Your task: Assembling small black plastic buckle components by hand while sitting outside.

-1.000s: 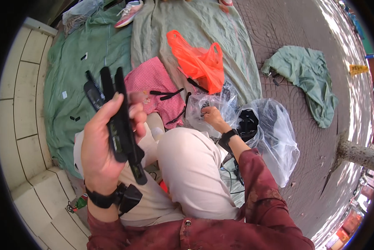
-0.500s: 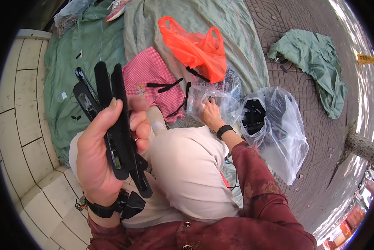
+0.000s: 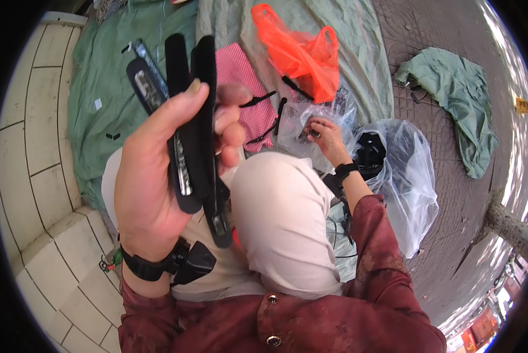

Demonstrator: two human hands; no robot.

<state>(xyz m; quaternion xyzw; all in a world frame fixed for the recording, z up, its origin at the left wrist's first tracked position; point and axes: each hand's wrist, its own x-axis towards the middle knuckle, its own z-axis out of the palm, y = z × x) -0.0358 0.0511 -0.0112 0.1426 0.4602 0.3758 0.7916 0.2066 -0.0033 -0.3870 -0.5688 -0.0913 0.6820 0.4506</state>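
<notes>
My left hand (image 3: 149,156) is raised close in front and closed round several flat black strips (image 3: 203,141) with rounded ends. Some look fuzzy like cloth; others bear a shiny, silvery inset. The strips fan out above the thumb and stick out below the palm. Farther off, my right hand (image 3: 330,140) is over a crumpled clear plastic bag (image 3: 290,128), its fingers curled together at the bag's mouth. Something small and dark shows at those fingertips, too small to name. Beside that wrist stands a bigger clear bag (image 3: 414,194) with black pieces (image 3: 370,154) in it.
An orange plastic bag (image 3: 302,56) and a pink checked cloth (image 3: 236,67) lie ahead on green sheeting (image 3: 99,76), with more black strips near them. Another green cloth (image 3: 452,88) lies on the paving at right. Pale tiles (image 3: 34,135) border the left; a tree trunk (image 3: 511,226) stands far right.
My left hand with the strips has moved up and slightly right in view. My right hand has lifted from inside the small clear bag, its fingers now curled. The whole view has shifted.
</notes>
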